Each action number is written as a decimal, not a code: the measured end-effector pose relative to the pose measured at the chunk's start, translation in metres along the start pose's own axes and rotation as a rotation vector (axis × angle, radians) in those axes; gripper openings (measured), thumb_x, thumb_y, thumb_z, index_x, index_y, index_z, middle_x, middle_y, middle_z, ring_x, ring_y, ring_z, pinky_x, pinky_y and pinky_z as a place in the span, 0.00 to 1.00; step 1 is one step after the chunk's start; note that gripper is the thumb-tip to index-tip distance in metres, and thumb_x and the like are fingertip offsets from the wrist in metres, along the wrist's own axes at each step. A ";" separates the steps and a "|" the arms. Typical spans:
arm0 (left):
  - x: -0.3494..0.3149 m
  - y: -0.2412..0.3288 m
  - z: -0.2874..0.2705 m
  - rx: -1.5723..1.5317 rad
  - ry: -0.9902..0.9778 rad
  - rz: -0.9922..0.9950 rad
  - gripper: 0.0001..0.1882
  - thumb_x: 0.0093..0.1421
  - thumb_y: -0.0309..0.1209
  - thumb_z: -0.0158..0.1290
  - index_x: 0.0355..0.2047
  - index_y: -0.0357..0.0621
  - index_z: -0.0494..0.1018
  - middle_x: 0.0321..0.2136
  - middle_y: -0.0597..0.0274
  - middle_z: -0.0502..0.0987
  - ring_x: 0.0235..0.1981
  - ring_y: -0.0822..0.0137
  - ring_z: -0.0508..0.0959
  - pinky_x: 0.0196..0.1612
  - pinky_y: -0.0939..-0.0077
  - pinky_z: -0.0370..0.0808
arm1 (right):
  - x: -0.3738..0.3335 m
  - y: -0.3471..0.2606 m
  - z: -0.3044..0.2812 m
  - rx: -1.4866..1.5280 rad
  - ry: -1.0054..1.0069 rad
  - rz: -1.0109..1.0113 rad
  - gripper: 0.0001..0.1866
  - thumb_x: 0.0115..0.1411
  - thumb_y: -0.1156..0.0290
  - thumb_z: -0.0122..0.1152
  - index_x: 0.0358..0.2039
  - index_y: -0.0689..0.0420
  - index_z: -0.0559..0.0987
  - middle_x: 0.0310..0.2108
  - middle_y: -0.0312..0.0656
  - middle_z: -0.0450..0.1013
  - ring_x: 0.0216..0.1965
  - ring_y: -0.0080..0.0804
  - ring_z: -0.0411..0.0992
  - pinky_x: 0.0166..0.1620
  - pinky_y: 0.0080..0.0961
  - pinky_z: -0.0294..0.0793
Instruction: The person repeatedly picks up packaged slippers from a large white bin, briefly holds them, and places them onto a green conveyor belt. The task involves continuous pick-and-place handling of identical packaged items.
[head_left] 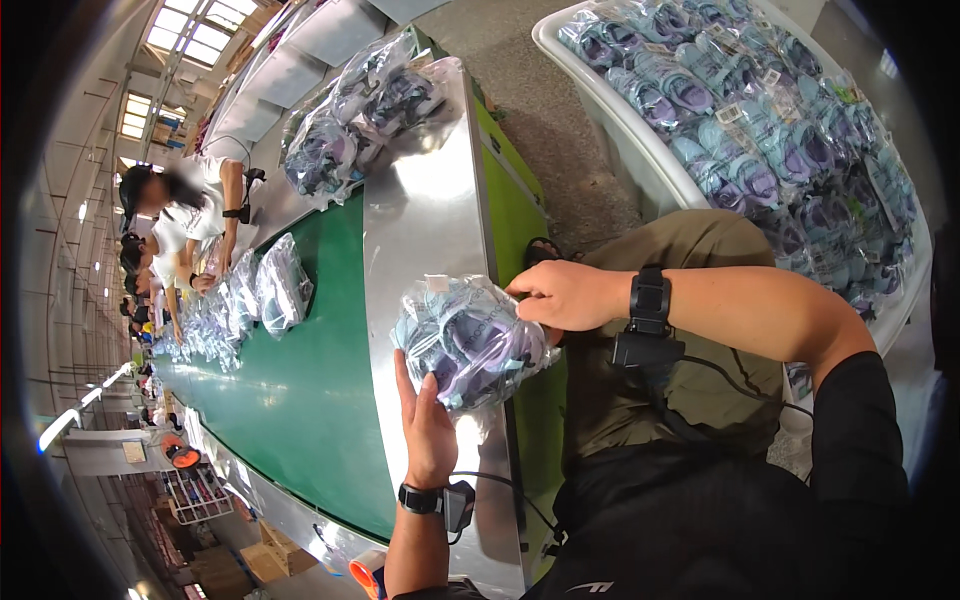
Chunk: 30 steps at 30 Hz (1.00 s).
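Observation:
A clear plastic bag with light blue and purple shoes [470, 345] is held over the metal edge of the conveyor table. My left hand [428, 435] grips its lower left side, the thumb lying across the film and the other fingers partly behind it. At the bag's right end, my right hand [568, 296] has its fingers closed on the plastic; the fingertips are partly hidden. Each wrist wears a black strap with a small box and a cable.
More bagged shoes [350, 120] are heaped on the metal table end. Others [285, 285] lie along the green belt [300, 400], where co-workers [205, 200] reach in. To my right stands a white bin [615, 125] packed with bagged shoes. An orange tape roll [366, 575] sits near my left forearm.

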<state>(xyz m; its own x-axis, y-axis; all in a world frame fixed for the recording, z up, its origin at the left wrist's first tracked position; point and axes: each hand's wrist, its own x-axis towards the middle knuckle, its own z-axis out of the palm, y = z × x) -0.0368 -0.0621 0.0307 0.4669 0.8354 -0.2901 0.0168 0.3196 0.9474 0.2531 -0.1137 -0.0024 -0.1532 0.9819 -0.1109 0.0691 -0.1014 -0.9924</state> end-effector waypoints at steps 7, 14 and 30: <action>-0.001 0.004 0.026 -0.010 0.139 0.066 0.37 0.72 0.33 0.46 0.76 0.49 0.43 0.54 0.64 0.69 0.36 0.81 0.65 0.37 0.86 0.62 | -0.007 -0.007 -0.005 0.212 0.081 0.109 0.15 0.65 0.67 0.53 0.38 0.66 0.81 0.31 0.40 0.77 0.31 0.24 0.73 0.38 0.26 0.73; -0.018 0.026 0.105 0.104 0.115 0.246 0.40 0.69 0.36 0.49 0.75 0.49 0.43 0.44 0.59 0.59 0.38 0.66 0.64 0.38 0.71 0.66 | -0.043 -0.048 -0.035 0.355 0.162 -0.075 0.33 0.57 0.66 0.70 0.59 0.67 0.70 0.49 0.45 0.76 0.49 0.28 0.73 0.54 0.29 0.73; 0.036 -0.001 0.043 0.182 -0.161 -0.046 0.29 0.74 0.37 0.46 0.71 0.43 0.55 0.49 0.46 0.76 0.41 0.58 0.80 0.41 0.71 0.79 | -0.515 -0.010 -0.270 -0.341 1.369 0.348 0.33 0.60 0.56 0.66 0.60 0.63 0.74 0.50 0.47 0.79 0.47 0.39 0.80 0.55 0.33 0.77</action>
<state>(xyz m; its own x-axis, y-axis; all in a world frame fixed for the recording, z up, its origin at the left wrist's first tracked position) 0.0185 -0.0514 0.0256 0.5964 0.7353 -0.3221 0.1934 0.2578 0.9466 0.5974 -0.5753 0.0784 0.9486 0.3163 -0.0095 0.1619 -0.5109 -0.8442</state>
